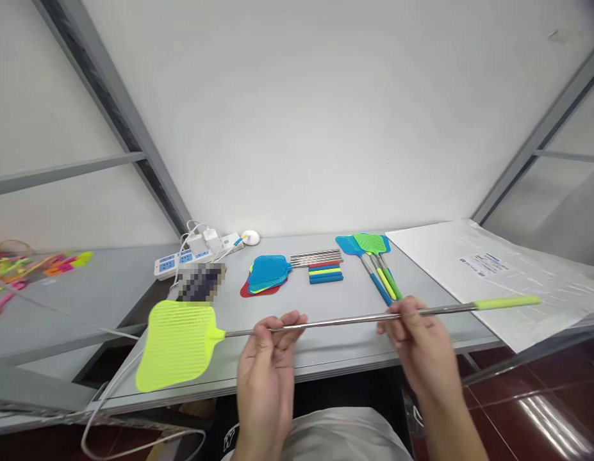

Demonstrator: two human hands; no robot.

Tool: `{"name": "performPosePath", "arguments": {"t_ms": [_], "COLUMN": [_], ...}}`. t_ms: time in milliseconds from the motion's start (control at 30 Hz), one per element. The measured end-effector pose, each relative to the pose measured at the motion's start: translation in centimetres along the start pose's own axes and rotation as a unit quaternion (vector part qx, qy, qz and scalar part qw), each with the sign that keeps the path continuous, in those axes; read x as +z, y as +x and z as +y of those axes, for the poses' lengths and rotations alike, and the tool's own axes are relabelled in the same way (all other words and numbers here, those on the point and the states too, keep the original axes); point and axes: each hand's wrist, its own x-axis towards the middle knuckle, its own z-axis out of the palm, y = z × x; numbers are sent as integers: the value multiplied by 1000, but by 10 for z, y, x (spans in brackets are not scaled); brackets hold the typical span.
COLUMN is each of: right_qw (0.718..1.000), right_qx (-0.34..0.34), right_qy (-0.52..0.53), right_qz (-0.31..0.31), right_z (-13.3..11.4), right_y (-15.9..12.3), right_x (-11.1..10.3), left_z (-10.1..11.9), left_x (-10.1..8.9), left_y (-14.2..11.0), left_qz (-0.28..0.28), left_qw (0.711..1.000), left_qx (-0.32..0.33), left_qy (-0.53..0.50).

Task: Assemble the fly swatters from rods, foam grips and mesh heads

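Note:
A yellow-green fly swatter [179, 346] with a long metal telescopic rod stretches level across the view above the front of the table. My left hand [270, 358] is closed on the thin rod near the head, thumb on top. My right hand [416, 339] grips the thicker rod section, left of the yellow-green handle sleeve. Beyond my hands lie a stack of swatter heads [268, 274] in blue, yellow and red, several metal rods [316, 258] and coloured handle sleeves [325, 273]. Farther right rest several whole swatters [373, 256] with blue and green heads.
A white power strip [181, 261] with plugs and cables stands at the back left, with a pixelated dark object [200, 283] before it. A plastic-wrapped white board [470, 269] covers the table's right side. Colourful items [32, 269] lie on the left shelf. Grey metal posts frame the bench.

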Motion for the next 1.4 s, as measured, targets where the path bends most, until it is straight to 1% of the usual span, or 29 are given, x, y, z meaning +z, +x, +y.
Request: {"name": "performPosePath", "arguments": {"t_ms": [67,133,267,333,467,567,733,833,933,1133,1300,1400], "right_qw": [995,986,959,948,943,945,958,956,948,906,895,884], "right_qx": [-31,-60,-117,-128,-125,-127,-94,-112,-142,-169,-190,-192], "right_qy": [26,55,131,156,182,170,154,141,132,152,163,171], "right_qz": [86,147,222,247,250,248,225,233,254,356,370,391], "right_z": [-15,-29,-43,-46,-45,-41,-31,-31,-34,-37,-34,-33], "right_y": [7,12,15,15,16,19,23,23,22,21,23,26], "right_x": [-16,-29,-42,-43,-46,-49,-47,-44,-47,-58,-65,-71], "left_z": [8,16,28,31,31,28,22,23,31,57,75,75], "left_x": [-5,-10,-16,-16,-11,-10,-19,-24,-25,-31,-34,-33], "left_y": [10,22,43,50,55,56,55,55,57,71,81,84], "left_qz": [21,35,51,46,40,47,55,46,60,120,158,161], "left_qw": [1000,999,997,997,997,996,997,998,997,987,980,977], "left_qx": [23,32,44,46,46,56,41,36,48,99,100,110], "left_qy": [-4,-9,-39,-47,-52,-53,-44,-32,-24,-29,-67,-87]}}
